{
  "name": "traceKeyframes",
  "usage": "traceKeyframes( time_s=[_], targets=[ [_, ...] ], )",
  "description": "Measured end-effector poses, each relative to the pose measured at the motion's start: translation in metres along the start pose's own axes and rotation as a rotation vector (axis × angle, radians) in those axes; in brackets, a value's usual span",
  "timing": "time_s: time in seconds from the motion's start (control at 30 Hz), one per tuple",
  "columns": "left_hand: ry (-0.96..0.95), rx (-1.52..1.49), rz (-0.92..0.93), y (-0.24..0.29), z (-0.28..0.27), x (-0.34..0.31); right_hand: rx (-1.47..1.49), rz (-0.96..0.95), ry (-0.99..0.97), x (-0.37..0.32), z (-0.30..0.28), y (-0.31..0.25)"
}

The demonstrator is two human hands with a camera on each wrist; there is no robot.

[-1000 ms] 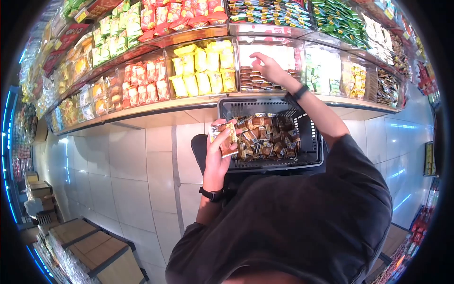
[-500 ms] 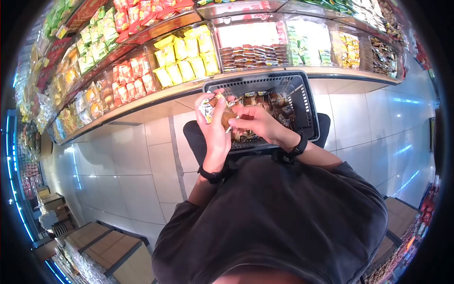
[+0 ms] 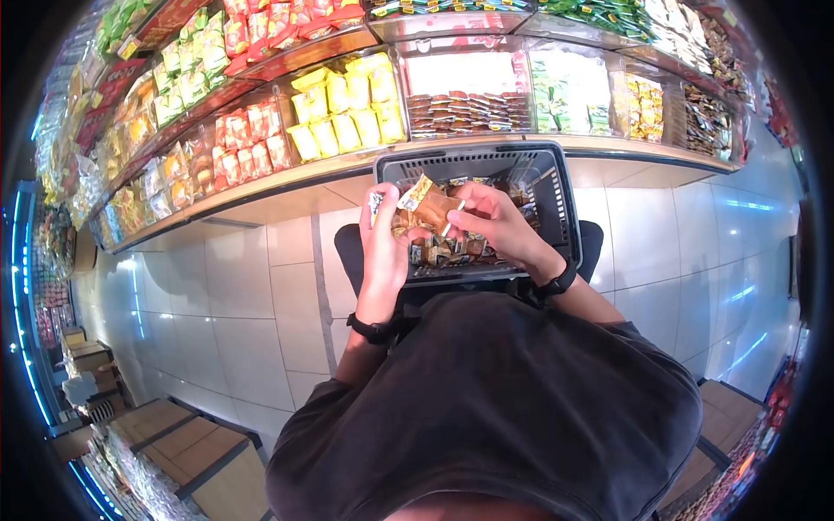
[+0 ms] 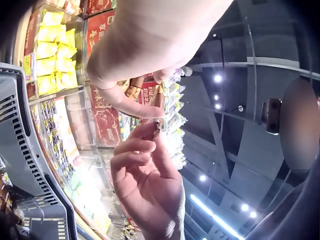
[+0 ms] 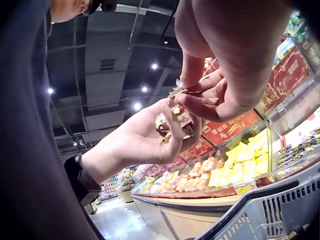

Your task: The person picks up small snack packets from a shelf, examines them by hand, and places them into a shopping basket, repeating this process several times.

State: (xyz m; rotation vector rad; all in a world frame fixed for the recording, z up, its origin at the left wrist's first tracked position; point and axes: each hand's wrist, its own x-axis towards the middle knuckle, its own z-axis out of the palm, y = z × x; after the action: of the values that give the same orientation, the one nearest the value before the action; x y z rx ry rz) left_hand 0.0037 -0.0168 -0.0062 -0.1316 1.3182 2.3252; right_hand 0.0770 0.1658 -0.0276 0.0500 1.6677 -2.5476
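In the head view my left hand [image 3: 380,256] holds small brown snack packets [image 3: 427,207] with white and yellow printed ends, over a grey shopping basket [image 3: 569,204]. My right hand [image 3: 506,227] pinches the white end of the front packet between thumb and fingertips. In the right wrist view more packets [image 5: 172,125] show between the left hand's curled fingers. Many similar brown packets [image 3: 447,253] lie in the basket, partly covered by both hands.
Beyond the basket runs a display shelf with clear bins: brown packets [image 3: 469,113], yellow bags [image 3: 334,117] and red packets [image 3: 248,143]. A wooden shelf edge [image 3: 339,174] is right behind the basket. Tiled floor [image 3: 234,286] lies on both sides.
My right hand came back from the bin of brown packets to meet the left hand over the basket. The front packet now lies turned more flat between both hands.
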Motion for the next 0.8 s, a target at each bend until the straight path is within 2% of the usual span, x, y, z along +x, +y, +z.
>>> traceKeyframes(
  time_s=[0.03, 0.1, 0.13, 0.2, 0.33, 0.4, 0.43, 0.5, 0.57, 0.63, 0.8],
  targets=[
    [0.001, -0.001, 0.0, 0.0, -0.003, 0.001, 0.04, 0.02, -0.008, -0.001, 0.0, 0.0],
    [-0.168, 0.004, -0.031, 0.002, -0.009, 0.002, 0.016, 0.053, 0.002, -0.004, -0.001, -0.008],
    [-0.169, 0.009, -0.036, 0.003, -0.009, 0.0, -0.006, 0.084, 0.016, -0.005, -0.002, -0.01],
    [-0.287, 0.194, -0.075, 0.005, -0.007, -0.006, 0.045, 0.022, 0.024, -0.003, -0.009, -0.01],
    [-0.413, 0.253, -0.071, 0.004, -0.004, -0.016, 0.092, 0.006, 0.004, 0.001, -0.018, -0.025],
    [-0.443, 0.283, -0.068, 0.004, 0.001, -0.024, 0.065, 0.054, 0.01, 0.0, -0.019, -0.038],
    [-0.455, 0.238, -0.063, 0.006, 0.006, -0.027, 0.053, 0.025, -0.054, 0.0, -0.019, -0.044],
    [-0.502, 0.156, -0.053, 0.008, 0.01, -0.032, -0.031, -0.005, -0.041, 0.0, -0.014, -0.054],
    [-0.521, 0.225, -0.038, 0.008, 0.008, -0.032, -0.19, -0.087, -0.096, 0.004, -0.021, -0.054],
    [-0.528, 0.308, -0.015, 0.008, 0.008, -0.034, -0.217, -0.095, -0.112, 0.008, -0.024, -0.057],
    [-0.554, 0.288, -0.004, 0.008, 0.004, -0.039, -0.265, -0.185, -0.215, 0.014, -0.025, -0.057]
  ],
)
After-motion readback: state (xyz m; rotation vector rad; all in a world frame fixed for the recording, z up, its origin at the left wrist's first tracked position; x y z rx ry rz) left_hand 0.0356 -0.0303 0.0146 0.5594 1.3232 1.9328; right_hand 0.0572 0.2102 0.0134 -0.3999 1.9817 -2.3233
